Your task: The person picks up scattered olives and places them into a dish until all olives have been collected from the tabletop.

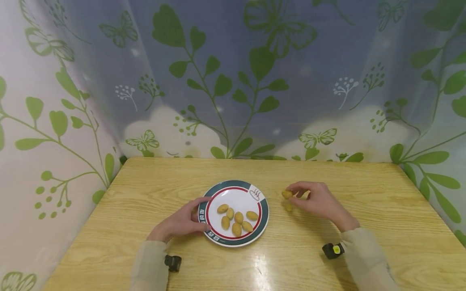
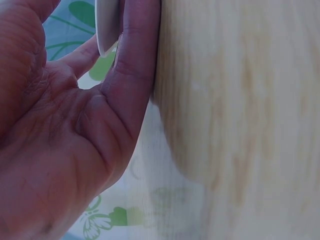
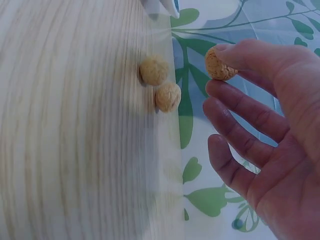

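A round white plate (image 1: 233, 199) with a dark green rim and a red ring lies on the table, several walnuts (image 1: 238, 217) in it. At its left edge my left hand (image 1: 183, 220) holds the rim, with thumb and fingers spread along it. Part of the plate's edge (image 2: 101, 30) also shows by the fingers in the left wrist view. Right of the plate, my right hand (image 1: 316, 200) pinches one walnut (image 3: 220, 64) between thumb and fingertips, above the table. Two more walnuts (image 3: 161, 82) lie on the wood near that hand; in the head view they are partly hidden.
The wooden table (image 1: 145, 182) reaches back to a patterned curtain (image 1: 233, 81) with green leaves and butterflies. Curtain cloth also hangs at the left and right sides. Each wrist wears a small black camera.
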`<state>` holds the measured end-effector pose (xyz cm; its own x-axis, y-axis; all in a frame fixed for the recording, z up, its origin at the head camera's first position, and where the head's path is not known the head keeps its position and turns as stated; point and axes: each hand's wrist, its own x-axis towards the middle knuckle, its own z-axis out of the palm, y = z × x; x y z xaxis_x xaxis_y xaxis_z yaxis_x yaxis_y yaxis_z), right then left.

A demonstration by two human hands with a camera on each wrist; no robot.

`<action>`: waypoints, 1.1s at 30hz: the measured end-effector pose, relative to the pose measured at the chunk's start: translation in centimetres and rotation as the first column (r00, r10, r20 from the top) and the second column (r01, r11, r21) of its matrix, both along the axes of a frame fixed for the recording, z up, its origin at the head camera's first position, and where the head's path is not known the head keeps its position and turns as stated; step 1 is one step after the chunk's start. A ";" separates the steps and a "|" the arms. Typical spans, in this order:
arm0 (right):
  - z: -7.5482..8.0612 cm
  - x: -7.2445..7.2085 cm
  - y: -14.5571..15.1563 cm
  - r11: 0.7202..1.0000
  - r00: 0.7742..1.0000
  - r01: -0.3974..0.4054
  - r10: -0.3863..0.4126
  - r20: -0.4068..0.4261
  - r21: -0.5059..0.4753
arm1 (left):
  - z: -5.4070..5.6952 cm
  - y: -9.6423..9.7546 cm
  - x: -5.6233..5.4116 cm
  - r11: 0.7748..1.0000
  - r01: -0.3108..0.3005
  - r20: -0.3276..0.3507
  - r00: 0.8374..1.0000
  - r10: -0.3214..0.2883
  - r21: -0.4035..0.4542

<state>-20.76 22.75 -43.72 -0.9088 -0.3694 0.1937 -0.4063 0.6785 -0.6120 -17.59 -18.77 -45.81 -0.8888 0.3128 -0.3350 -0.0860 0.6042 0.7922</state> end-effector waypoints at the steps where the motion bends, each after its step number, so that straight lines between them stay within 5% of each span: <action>1: 0.0 0.0 -0.1 1.000 1.000 -0.002 0.002 -0.001 -0.002 | 0.0 0.0 0.0 1.000 -0.003 0.000 1.000 0.003 -0.001; 25: 0.1 -0.2 -3.2 0.997 0.999 -0.047 0.049 0.024 -0.056 | 0.0 0.0 0.0 0.997 0.022 0.031 0.999 -0.024 0.074; 33: 0.2 -0.2 -4.1 0.994 0.996 -0.086 0.087 0.008 -0.063 | 0.0 0.0 0.0 0.999 0.015 0.021 1.000 -0.016 0.039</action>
